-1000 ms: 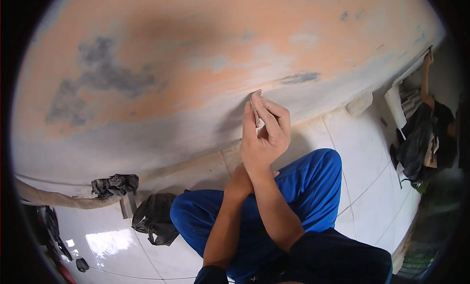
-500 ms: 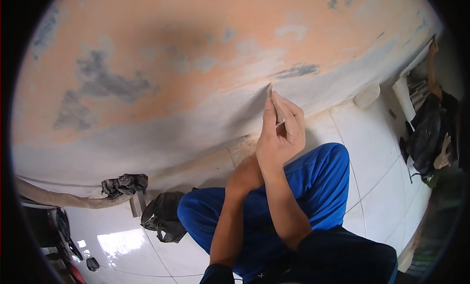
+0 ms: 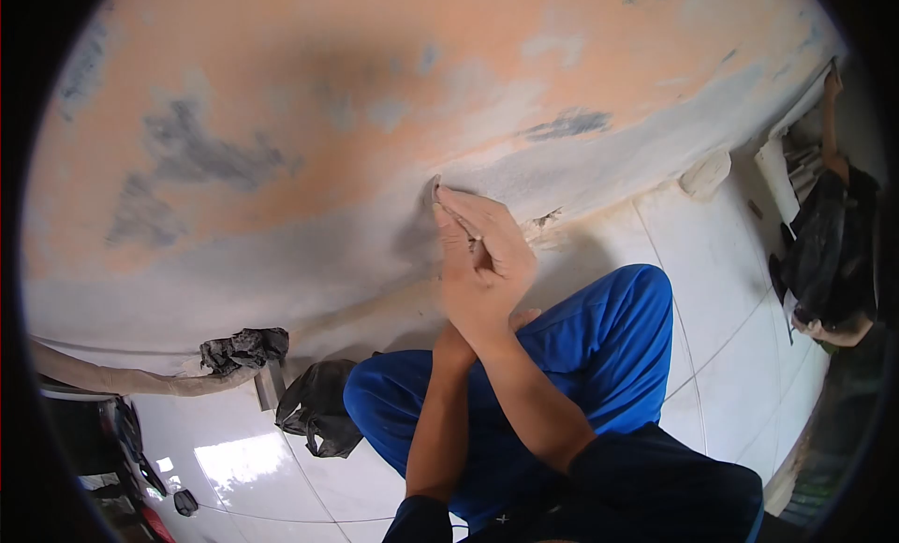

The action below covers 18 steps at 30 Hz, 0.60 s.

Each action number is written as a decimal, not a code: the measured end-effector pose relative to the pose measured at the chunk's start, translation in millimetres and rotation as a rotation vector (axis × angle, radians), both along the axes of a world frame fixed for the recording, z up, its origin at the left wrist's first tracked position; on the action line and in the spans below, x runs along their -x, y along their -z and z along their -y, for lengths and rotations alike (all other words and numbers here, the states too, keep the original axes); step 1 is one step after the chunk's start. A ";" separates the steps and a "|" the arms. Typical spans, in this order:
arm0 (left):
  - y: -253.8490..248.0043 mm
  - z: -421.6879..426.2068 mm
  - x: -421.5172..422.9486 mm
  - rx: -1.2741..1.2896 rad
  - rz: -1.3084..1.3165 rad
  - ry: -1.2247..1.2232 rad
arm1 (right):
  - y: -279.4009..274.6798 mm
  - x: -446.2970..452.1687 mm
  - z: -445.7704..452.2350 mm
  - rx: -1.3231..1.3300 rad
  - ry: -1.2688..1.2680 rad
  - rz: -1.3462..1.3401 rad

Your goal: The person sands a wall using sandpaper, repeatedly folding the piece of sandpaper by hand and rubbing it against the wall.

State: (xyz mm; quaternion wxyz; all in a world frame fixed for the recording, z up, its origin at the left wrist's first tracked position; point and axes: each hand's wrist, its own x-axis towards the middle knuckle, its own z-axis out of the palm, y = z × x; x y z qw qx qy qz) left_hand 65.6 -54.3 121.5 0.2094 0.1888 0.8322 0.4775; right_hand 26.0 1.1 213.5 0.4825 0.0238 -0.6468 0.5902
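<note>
My right hand [image 3: 487, 257] pinches a folded piece of sandpaper [image 3: 436, 189] between thumb and fingers. Its edge touches the wall [image 3: 328, 234], which has peach paint, grey patches and a whitish lower band. Most of the sandpaper is hidden by the fingers. My left hand [image 3: 454, 344] sits behind the right wrist, where the forearms cross. Only its back and a bit of finger beyond the wrist show, so its grip is hidden.
A black plastic bag [image 3: 318, 407] lies on the white floor tiles [image 3: 698, 290] by my knee. Left of it, crumpled black plastic [image 3: 243, 349] rests near a beige pipe-like roll [image 3: 140, 382]. Another person [image 3: 829, 248] works at the wall, far right.
My right hand has moved left and slightly down along the wall with the sandpaper, its fingers now pointing more to the left. The other person's lower hand has shifted.
</note>
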 end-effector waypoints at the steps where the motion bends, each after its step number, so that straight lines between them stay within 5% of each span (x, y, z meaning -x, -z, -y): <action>1: 3.0 -2.2 0.7 0.009 -0.016 0.005 | 0.2 -3.2 -5.1 0.042 0.008 0.018; 4: 6.5 -4.3 4.2 0.054 -0.050 0.024 | -5.0 2.6 -21.7 0.209 0.137 0.068; 8: 2.5 -4.2 -0.4 -0.002 -0.045 -0.031 | -0.6 2.3 -5.4 -0.104 0.015 0.011; 14: 2.8 -4.7 -4.3 -0.026 -0.057 -0.066 | -6.4 7.4 -16.9 0.029 0.110 0.013; 18: 3.2 -4.4 -4.1 -0.018 -0.060 -0.071 | -5.0 1.0 -2.5 -0.071 -0.112 -0.036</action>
